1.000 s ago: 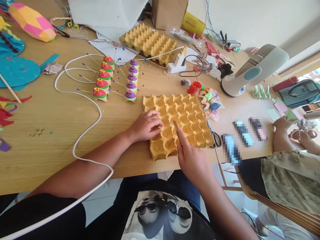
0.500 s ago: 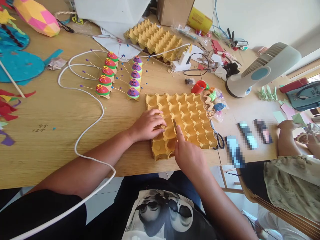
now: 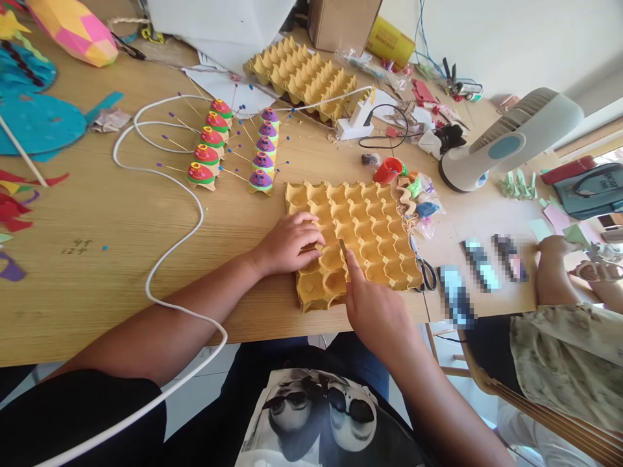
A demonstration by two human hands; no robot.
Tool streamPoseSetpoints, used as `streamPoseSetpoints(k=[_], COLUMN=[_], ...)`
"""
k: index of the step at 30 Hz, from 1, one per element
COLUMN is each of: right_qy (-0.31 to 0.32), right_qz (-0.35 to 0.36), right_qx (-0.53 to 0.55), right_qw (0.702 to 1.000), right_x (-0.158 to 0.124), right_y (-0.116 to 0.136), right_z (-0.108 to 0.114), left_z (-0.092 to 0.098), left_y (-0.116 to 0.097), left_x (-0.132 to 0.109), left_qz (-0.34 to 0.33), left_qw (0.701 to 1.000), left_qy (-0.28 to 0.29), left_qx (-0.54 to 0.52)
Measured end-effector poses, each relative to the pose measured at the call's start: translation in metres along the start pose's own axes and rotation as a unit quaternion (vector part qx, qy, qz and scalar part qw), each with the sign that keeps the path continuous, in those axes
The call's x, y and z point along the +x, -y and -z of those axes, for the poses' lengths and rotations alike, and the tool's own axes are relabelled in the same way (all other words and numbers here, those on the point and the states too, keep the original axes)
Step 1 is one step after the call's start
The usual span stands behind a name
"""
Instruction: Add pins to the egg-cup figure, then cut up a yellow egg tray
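Observation:
A yellow egg tray (image 3: 377,230) lies on the wooden table near its front edge. My left hand (image 3: 289,245) rests on the tray's left side, fingers bent and apart, pressing on it. My right hand (image 3: 377,311) is closed round a small knife, its index finger stretched along the back of the narrow blade (image 3: 343,249), which touches the tray between two rows of cups. The knife's handle is hidden in my palm. Black-handled scissors (image 3: 427,272) lie against the tray's right edge.
Painted caterpillars, one red (image 3: 205,154) and one purple (image 3: 263,159), stand behind the tray. A white cable (image 3: 182,243) crosses my left forearm. Further back are another egg tray (image 3: 304,74) and a power strip (image 3: 353,128). A fan (image 3: 503,146) and another person's hand (image 3: 555,250) are at right.
My right hand and the knife have moved slightly toward me and to the right along the tray. My left hand has stayed on the tray's left side.

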State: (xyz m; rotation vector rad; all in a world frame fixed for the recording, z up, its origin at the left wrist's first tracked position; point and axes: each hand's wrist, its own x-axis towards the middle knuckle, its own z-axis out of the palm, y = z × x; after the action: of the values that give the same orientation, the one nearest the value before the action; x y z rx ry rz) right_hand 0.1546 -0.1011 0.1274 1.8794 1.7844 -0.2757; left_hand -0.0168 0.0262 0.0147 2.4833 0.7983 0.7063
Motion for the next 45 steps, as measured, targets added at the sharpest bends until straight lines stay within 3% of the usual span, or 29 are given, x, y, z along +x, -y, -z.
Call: streamPoseSetpoints(k=[6, 21, 26, 33, 39, 45], right_qy=[-0.018, 0.022, -0.005, 0.01, -0.013, 0.017], right_qz=[0.005, 0.0, 0.006, -0.001, 0.004, -0.005], right_qx=[0.014, 0.01, 0.041, 0.016, 0.037, 0.002], right_qw=[1.0, 1.0, 0.999, 1.0, 0.999, 1.0], right_x=[0.003, -0.001, 0.01, -0.003, 0.011, -0.008], right_y=[-0.001, -0.003, -0.002, -0.002, 0.0, -0.001], right_z=[-0.001, 0.004, 0.004, 0.001, -0.001, 0.004], left_z=[-0.001, 0.001, -0.001, 0.0, 0.0, -0.001], left_y=[0.001, -0.002, -0.001, -0.003, -0.003, -0.003], left_x=[0.0, 0.0, 0.0, 0.0, 0.0, -0.001], left_qz=[0.002, 0.001, -0.004, 0.01, 0.004, 0.006], left_qw=[1.0, 1.0, 1.0, 1.0, 1.0, 1.0], left_qy=[-0.003, -0.002, -0.005, 0.005, 0.003, -0.001], left_qx=[-0.007, -0.011, -0.006, 0.001, -0.01, -0.003])
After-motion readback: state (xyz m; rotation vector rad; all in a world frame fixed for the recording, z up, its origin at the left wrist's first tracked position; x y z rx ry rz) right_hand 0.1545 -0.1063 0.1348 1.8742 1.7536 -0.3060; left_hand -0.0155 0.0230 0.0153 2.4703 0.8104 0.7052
